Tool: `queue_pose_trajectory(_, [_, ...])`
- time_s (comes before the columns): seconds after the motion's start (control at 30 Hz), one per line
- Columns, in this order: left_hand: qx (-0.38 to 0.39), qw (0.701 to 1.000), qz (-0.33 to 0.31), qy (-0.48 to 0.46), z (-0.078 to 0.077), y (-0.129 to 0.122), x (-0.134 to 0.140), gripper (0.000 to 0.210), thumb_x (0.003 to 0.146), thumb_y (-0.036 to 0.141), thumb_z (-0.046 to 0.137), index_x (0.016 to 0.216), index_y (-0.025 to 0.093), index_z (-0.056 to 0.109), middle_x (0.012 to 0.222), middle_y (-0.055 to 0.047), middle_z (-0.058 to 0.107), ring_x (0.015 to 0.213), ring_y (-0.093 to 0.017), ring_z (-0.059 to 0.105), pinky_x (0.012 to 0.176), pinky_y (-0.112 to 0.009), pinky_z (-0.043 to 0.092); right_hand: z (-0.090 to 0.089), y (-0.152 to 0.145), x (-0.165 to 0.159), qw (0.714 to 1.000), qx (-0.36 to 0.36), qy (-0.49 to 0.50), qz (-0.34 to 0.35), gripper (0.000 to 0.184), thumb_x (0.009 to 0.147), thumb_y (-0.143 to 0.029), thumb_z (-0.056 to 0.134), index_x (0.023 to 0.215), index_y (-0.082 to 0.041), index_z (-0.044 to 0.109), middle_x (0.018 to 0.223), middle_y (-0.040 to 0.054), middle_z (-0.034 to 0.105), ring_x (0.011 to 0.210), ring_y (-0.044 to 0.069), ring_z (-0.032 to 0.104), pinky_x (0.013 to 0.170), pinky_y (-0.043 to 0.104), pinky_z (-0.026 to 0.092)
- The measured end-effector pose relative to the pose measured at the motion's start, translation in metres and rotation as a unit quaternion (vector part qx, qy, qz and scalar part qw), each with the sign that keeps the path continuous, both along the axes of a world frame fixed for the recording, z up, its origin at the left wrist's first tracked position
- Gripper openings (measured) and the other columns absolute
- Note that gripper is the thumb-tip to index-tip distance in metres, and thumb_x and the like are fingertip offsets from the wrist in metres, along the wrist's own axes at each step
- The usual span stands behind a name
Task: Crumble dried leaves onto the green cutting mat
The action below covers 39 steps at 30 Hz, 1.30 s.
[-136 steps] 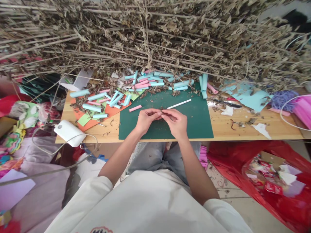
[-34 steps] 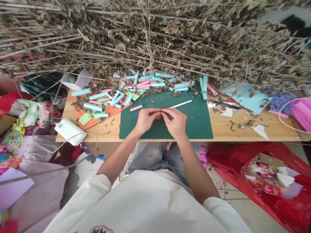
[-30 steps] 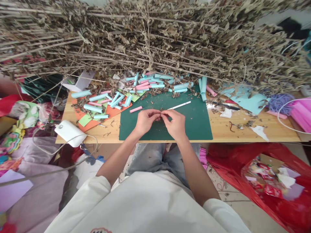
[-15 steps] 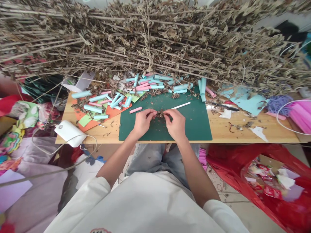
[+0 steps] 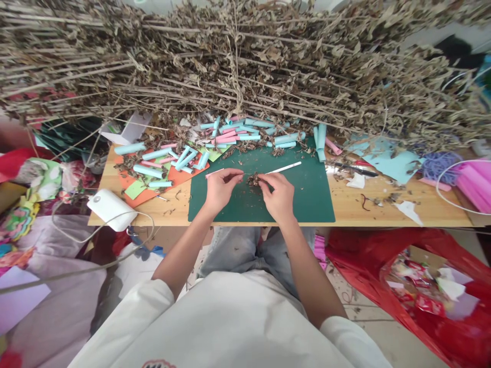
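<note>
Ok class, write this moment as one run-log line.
left hand: near dried leaf clump | right hand: closer, at clump's edge | grips: unclear | white stick: lying on green mat

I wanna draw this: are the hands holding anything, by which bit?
The right hand seems to pinch the dried clump by its right edge; whether the left hand holds anything, I can't tell.

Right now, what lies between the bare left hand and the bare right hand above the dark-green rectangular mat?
In the head view, a crumpled brown clump of dried leaves, nearer the right hand than the left hand.
</note>
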<state>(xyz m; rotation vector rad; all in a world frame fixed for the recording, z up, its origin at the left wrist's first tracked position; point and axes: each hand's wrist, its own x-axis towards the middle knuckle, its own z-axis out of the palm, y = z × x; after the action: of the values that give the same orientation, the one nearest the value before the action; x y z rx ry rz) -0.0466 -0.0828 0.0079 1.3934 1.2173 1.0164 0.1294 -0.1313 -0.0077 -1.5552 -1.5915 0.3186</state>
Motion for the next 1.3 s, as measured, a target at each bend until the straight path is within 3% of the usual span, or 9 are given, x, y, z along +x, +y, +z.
queue_pose_trajectory(0.13, [-0.014,1.0,-0.006,-0.02,0.0,-0.003,-0.002,0.019,0.076,0.028,0.072,0.09,0.014,0.074,0.086,-0.007,0.075,0.074,-0.016,0.069,0.074,-0.029,0.056,0.004,-0.002,-0.004,1.0,0.013,0.009,-0.014,0.018,0.091,-0.032,0.058,0.09,-0.022,0.073,0.087,0.0073,0.074,0.083,0.023,0.068,0.081,0.039,0.054])
queue_pose_trajectory(0.3, [-0.004,0.999,-0.037,-0.032,0.003,-0.006,-0.001,0.025,0.075,0.03,0.075,0.094,0.014,0.072,0.089,-0.008,0.075,0.084,-0.018,0.071,0.081,-0.031,0.058,0.016,-0.003,-0.01,0.997,0.004,0.079,0.023,0.023,0.088,-0.031,0.061,0.108,-0.023,0.07,0.104,0.0071,0.072,0.085,0.019,0.068,0.079,0.035,0.056])
queue_pose_trajectory(0.57, [-0.014,0.996,-0.058,-0.06,-0.001,-0.009,0.007,0.023,0.075,0.033,0.075,0.09,0.015,0.07,0.084,-0.005,0.073,0.079,-0.016,0.07,0.077,-0.029,0.057,0.021,0.0,-0.014,0.996,0.001,0.09,0.025,0.015,0.09,-0.026,0.057,0.084,-0.022,0.071,0.083,0.0038,0.071,0.075,0.017,0.065,0.072,0.031,0.053])
queue_pose_trajectory(0.8, [-0.041,0.994,-0.072,-0.067,-0.004,-0.002,0.018,0.02,0.078,0.034,0.07,0.083,0.015,0.073,0.072,-0.002,0.07,0.065,-0.013,0.063,0.066,-0.026,0.053,0.023,0.0,-0.009,0.996,-0.008,0.087,-0.002,0.017,0.091,-0.025,0.054,0.085,-0.021,0.07,0.084,0.0045,0.071,0.077,0.018,0.065,0.072,0.03,0.053])
queue_pose_trajectory(0.97, [-0.054,0.993,-0.087,-0.061,-0.003,-0.001,0.024,0.022,0.079,0.035,0.068,0.082,0.014,0.073,0.069,-0.002,0.068,0.062,-0.012,0.06,0.062,-0.025,0.049,0.023,-0.002,-0.007,0.992,0.001,0.123,0.032,0.018,0.088,-0.022,0.059,0.1,-0.023,0.072,0.094,0.0048,0.072,0.082,0.017,0.067,0.075,0.031,0.056])
queue_pose_trajectory(1.3, [-0.085,0.984,-0.133,-0.086,0.005,-0.001,0.02,0.026,0.078,0.038,0.069,0.084,0.012,0.073,0.073,-0.004,0.069,0.065,-0.011,0.058,0.061,-0.023,0.047,0.019,-0.002,-0.007,0.995,0.074,0.066,0.015,0.013,0.089,-0.024,0.062,0.087,-0.024,0.075,0.087,0.0045,0.074,0.081,0.017,0.069,0.078,0.033,0.057])
